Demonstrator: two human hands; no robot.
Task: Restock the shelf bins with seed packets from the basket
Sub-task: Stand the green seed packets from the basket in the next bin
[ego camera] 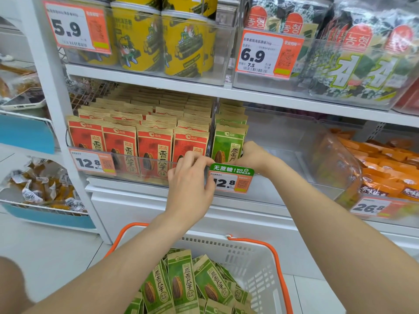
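A white basket (260,264) with orange handles sits low in front of me, holding several green seed packets (181,279). On the middle shelf a clear bin (283,137) holds one row of green packets (227,146) against its left wall; the rest of it is bare. My left hand (192,177) grips the bin's front edge by the green price tag (231,180). My right hand (254,155) reaches over the front edge, fingers curled against the front green packet. The bin to the left is packed with red packets (136,143).
Yellow cans (158,39) and seaweed bags (351,60) fill clear bins on the shelf above. Orange snack bags (385,168) lie in the bin to the right. A side rack with blue trays (27,132) stands at left. White floor surrounds the basket.
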